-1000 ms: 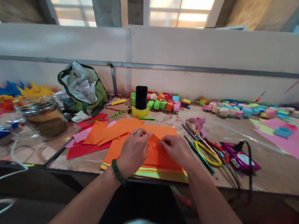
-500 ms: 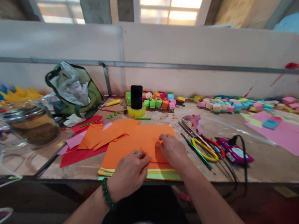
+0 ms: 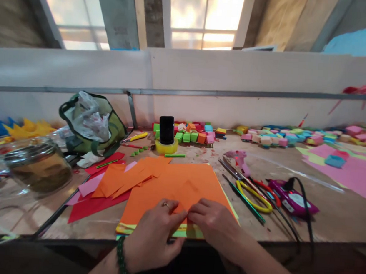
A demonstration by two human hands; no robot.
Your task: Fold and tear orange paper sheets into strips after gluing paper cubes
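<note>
A small piece of orange paper (image 3: pixel 188 192) is between my hands, over the front of a stack of orange sheets (image 3: pixel 154 189) with yellow and green layers beneath. My left hand (image 3: pixel 159 233), with a ring and a green bead bracelet, has its fingers bent at the piece's left side. From the right, my right hand (image 3: pixel 216 223) pinches the piece with bunched fingers, nearly touching the left fingertips. My fingers partly hide the piece, and it blends with the orange sheet below.
Orange cut pieces (image 3: pixel 111 180) and red paper (image 3: pixel 93 208) lie left. Scissors (image 3: pixel 257 198), a pink glue gun (image 3: pixel 239 159) and a purple device (image 3: pixel 291 199) lie right. A phone (image 3: pixel 166 129) stands in a tape roll (image 3: pixel 166 147). A glass jar (image 3: pixel 36 168) stands far left.
My right hand has come down toward the stack's front edge, beside my left hand. The small orange paper is drawn nearer to me. The view has tilted up slightly.
</note>
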